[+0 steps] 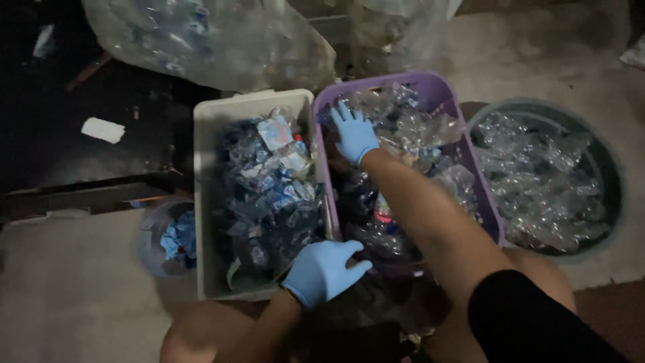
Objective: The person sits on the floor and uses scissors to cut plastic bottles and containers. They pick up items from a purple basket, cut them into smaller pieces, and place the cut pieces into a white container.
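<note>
From the head camera, looking straight down, the person crouches over two bins set side by side on a concrete floor. The left hand (324, 271), in a blue glove, rests on the near corner where the white bin (205, 202) meets the purple basket (440, 87); its fingers curl loosely over the rims and grip nothing I can make out. The right hand (354, 134), also gloved, reaches across to the far end of the purple basket, fingers spread flat on the crushed clear bottles (420, 131) heaped there, open rather than clasped.

The white bin is packed with blue and white labels and wrappers (269, 181). To the right stands a round dark tub (608, 168) full of stripped clear plastic, and to the left a small bucket (151, 235) holds blue caps. Big clear sacks of bottles (201, 37) lean behind.

The light is poor, so I'd judge it best to close the fingers round one bottle at a time and lift it clear, with the left hand steadying the basket.
</note>
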